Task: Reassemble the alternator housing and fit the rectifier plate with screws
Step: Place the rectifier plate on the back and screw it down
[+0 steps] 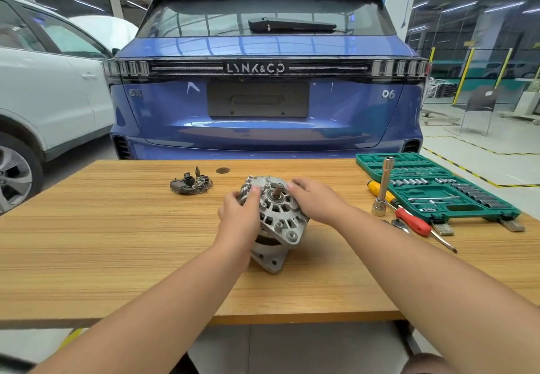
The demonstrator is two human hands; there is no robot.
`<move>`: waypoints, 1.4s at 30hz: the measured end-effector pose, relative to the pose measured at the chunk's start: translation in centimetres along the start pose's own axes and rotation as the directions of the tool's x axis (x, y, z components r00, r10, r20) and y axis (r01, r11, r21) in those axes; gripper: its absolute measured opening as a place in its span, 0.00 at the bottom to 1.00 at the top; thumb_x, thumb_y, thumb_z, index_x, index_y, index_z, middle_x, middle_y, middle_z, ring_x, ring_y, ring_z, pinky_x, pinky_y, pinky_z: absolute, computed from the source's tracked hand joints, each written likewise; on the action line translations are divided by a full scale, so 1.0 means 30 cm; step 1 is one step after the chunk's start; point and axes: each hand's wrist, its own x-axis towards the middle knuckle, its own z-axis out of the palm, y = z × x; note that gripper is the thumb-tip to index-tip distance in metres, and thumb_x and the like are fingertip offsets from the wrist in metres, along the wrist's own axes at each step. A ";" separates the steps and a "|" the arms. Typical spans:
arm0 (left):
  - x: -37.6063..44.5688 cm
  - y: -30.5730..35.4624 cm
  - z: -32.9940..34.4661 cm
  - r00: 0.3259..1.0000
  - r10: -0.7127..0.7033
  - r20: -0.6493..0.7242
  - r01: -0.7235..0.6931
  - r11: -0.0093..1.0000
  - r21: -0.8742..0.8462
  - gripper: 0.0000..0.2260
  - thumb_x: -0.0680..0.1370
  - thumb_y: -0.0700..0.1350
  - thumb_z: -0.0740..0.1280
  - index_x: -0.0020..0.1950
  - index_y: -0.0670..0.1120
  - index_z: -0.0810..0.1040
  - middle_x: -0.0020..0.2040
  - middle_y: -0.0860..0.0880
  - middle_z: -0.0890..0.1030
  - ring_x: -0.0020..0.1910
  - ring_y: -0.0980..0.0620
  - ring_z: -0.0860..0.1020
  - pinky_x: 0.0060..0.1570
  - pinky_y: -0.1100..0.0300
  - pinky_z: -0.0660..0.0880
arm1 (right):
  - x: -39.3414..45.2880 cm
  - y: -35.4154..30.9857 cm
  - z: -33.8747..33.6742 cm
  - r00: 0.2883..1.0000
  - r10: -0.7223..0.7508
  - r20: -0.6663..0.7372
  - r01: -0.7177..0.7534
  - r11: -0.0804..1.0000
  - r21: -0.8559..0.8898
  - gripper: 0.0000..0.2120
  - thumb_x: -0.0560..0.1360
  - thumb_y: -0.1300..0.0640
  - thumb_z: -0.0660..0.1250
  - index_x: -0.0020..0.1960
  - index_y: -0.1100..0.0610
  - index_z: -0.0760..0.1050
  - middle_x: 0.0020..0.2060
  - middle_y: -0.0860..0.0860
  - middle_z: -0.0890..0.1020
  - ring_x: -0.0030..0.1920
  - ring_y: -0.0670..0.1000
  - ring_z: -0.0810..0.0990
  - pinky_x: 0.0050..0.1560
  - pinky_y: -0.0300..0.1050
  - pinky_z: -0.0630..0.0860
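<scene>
Alternator housing point(277, 215) is gripped by left hand point(238, 215) and right hand point(314, 201) — halves being seated; rectifier plate point(190, 184) is fetched next.

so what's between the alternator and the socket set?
Head view: a tall socket extension standing on end, with a yellow screwdriver and a red screwdriver lying behind it, between the alternator and the green socket set.

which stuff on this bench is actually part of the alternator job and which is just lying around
Part of the job: alternator housing, gripped by left hand and right hand; rectifier plate, lying apart to the left.

Lying about: socket set case, upright socket extension, red screwdriver, yellow screwdriver, blue car.
</scene>
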 end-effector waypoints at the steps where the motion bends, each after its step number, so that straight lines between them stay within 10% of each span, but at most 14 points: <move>1: 0.002 -0.004 0.008 1.000 0.003 0.005 -0.003 1.000 0.005 0.24 0.82 0.63 0.59 0.76 0.56 0.63 0.73 0.49 0.71 0.65 0.44 0.75 0.64 0.41 0.75 | 0.002 0.007 0.013 1.000 -0.013 0.007 0.013 0.999 -0.036 0.25 0.84 0.41 0.54 0.75 0.54 0.70 0.69 0.52 0.77 0.67 0.56 0.75 0.65 0.55 0.73; 5: 0.038 -0.001 -0.023 0.998 0.062 0.011 -0.063 0.996 0.065 0.17 0.85 0.58 0.57 0.72 0.55 0.69 0.52 0.56 0.80 0.47 0.56 0.80 0.38 0.59 0.76 | -0.003 0.031 0.029 0.988 0.015 -0.153 -0.028 0.996 -0.083 0.18 0.83 0.41 0.54 0.58 0.52 0.76 0.50 0.51 0.83 0.47 0.51 0.79 0.41 0.47 0.73; 9: 0.118 0.028 -0.093 0.988 -0.017 0.156 0.008 0.999 0.054 0.20 0.83 0.61 0.59 0.68 0.51 0.77 0.57 0.45 0.85 0.56 0.41 0.83 0.47 0.49 0.79 | -0.029 0.026 0.038 0.965 0.053 -0.256 -0.091 0.986 -0.139 0.18 0.80 0.40 0.55 0.41 0.52 0.70 0.36 0.51 0.79 0.36 0.51 0.75 0.31 0.45 0.65; 12: 0.161 0.073 -0.129 0.994 -0.094 0.047 0.087 0.987 0.137 0.24 0.81 0.68 0.57 0.65 0.53 0.78 0.63 0.45 0.80 0.48 0.44 0.81 0.40 0.52 0.78 | -0.034 0.014 0.048 0.973 0.144 -0.183 -0.137 0.989 0.050 0.18 0.77 0.38 0.57 0.48 0.53 0.72 0.39 0.50 0.80 0.40 0.52 0.77 0.37 0.48 0.71; 15: 0.160 0.084 -0.155 0.967 -0.246 0.057 0.238 0.963 0.127 0.28 0.80 0.71 0.57 0.59 0.47 0.77 0.45 0.46 0.87 0.34 0.46 0.85 0.29 0.54 0.77 | -0.034 0.005 0.066 0.969 0.246 0.025 -0.233 0.872 0.430 0.28 0.79 0.34 0.59 0.69 0.53 0.69 0.54 0.49 0.79 0.49 0.51 0.80 0.48 0.51 0.75; 19: 0.149 0.035 -0.157 0.930 -0.303 0.210 0.300 0.953 0.046 0.23 0.81 0.66 0.61 0.51 0.48 0.81 0.43 0.44 0.88 0.36 0.44 0.86 0.32 0.49 0.82 | -0.013 0.020 0.110 0.950 0.261 0.171 -0.309 0.713 0.629 0.31 0.76 0.31 0.62 0.70 0.51 0.75 0.66 0.52 0.80 0.64 0.58 0.78 0.69 0.61 0.71; 26: 0.161 -0.001 -0.103 0.974 -0.208 0.093 0.220 0.964 -0.149 0.28 0.73 0.65 0.68 0.66 0.49 0.79 0.62 0.44 0.83 0.62 0.38 0.80 0.65 0.37 0.75 | 0.018 0.035 0.095 0.949 0.297 0.107 -0.290 0.684 0.669 0.29 0.73 0.29 0.66 0.58 0.52 0.82 0.59 0.52 0.83 0.58 0.58 0.81 0.66 0.58 0.74; 35: 0.200 -0.003 -0.092 0.976 -0.190 0.106 0.205 0.967 -0.151 0.26 0.80 0.66 0.63 0.64 0.47 0.80 0.53 0.51 0.86 0.51 0.45 0.85 0.56 0.43 0.81 | 0.031 0.066 0.113 0.947 0.304 0.102 -0.253 0.512 0.821 0.19 0.77 0.40 0.70 0.58 0.53 0.84 0.48 0.54 0.88 0.48 0.58 0.87 0.52 0.54 0.83; 38: 0.199 -0.046 -0.120 0.993 -0.114 0.011 0.115 0.993 -0.041 0.27 0.83 0.66 0.54 0.60 0.47 0.80 0.47 0.51 0.87 0.46 0.50 0.85 0.42 0.55 0.80 | 0.001 0.115 0.160 0.930 0.368 -0.006 -0.210 0.544 0.812 0.18 0.78 0.40 0.67 0.49 0.54 0.85 0.41 0.52 0.88 0.41 0.52 0.87 0.41 0.46 0.78; 42: 0.248 -0.148 -0.222 0.980 0.167 -0.105 -0.112 0.907 0.405 0.19 0.83 0.58 0.61 0.66 0.47 0.78 0.61 0.49 0.82 0.58 0.49 0.78 0.57 0.51 0.75 | -0.009 0.153 0.193 0.897 0.411 -0.159 -0.133 0.595 0.792 0.20 0.79 0.40 0.66 0.39 0.52 0.85 0.38 0.50 0.88 0.45 0.57 0.86 0.48 0.54 0.81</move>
